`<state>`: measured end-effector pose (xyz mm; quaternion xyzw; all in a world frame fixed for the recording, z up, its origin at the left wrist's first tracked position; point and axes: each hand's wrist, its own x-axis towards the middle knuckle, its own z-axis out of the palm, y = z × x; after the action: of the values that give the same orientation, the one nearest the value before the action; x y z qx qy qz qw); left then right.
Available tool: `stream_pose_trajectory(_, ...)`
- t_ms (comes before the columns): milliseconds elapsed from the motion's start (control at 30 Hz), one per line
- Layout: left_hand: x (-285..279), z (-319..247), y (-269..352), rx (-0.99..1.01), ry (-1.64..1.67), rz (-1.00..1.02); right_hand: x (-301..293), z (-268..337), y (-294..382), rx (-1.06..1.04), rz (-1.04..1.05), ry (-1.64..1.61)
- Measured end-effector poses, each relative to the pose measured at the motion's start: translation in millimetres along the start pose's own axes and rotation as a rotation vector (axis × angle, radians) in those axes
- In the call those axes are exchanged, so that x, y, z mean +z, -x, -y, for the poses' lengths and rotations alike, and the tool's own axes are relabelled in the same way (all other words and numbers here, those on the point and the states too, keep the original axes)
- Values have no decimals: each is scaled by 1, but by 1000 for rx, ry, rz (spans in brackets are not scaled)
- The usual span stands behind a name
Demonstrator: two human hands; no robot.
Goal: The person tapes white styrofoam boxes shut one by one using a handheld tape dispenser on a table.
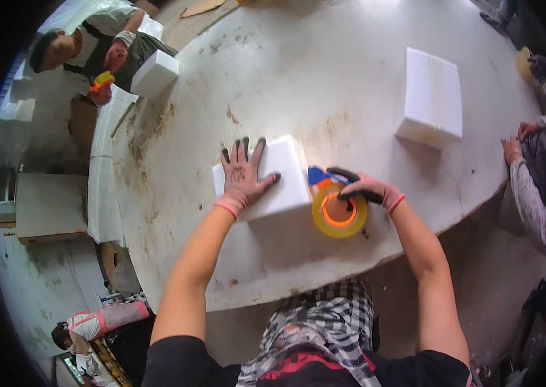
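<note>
A white foam box (280, 181) lies on the table before me. My left hand (246, 176), in a pink glove with dark fingertips, presses flat on its top with the fingers spread. At the box's right end, my right hand (367, 187), gloved alike, grips a tape dispenser (324, 178) with blue and orange parts. A large roll of yellowish clear packing tape (319, 217) with an orange hub sits in the dispenser. The dispenser's head is close against the box's right side; whether tape sticks there I cannot tell.
The worn, stained table (302, 96) carries another white box (430, 92) with tape over it at the right. A co-worker at the upper left holds a tape dispenser (101, 82) beside a white box (157, 72). Another person's hands (515, 142) are at the right edge.
</note>
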<state>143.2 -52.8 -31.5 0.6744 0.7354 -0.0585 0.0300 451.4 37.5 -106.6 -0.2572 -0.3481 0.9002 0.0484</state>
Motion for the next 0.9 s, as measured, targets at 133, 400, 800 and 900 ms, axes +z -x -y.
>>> stream_pose_trajectory(133, -1, 6, 0, -40, 49, 35, 22, -11, 15, -123, -84, -22)
stream_pose_trajectory(400, 4, 2, -1, -61, 41, 43, 135, -153, 90, -328, -358, -173)
stream_pose_trajectory(800, -11, -10, 36, -374, 256, 490, 320, -325, 38, -219, -199, -248)
stream_pose_trajectory(900, 5, -19, 32, -461, 240, 417, 309, -271, -45, -268, -186, -311)
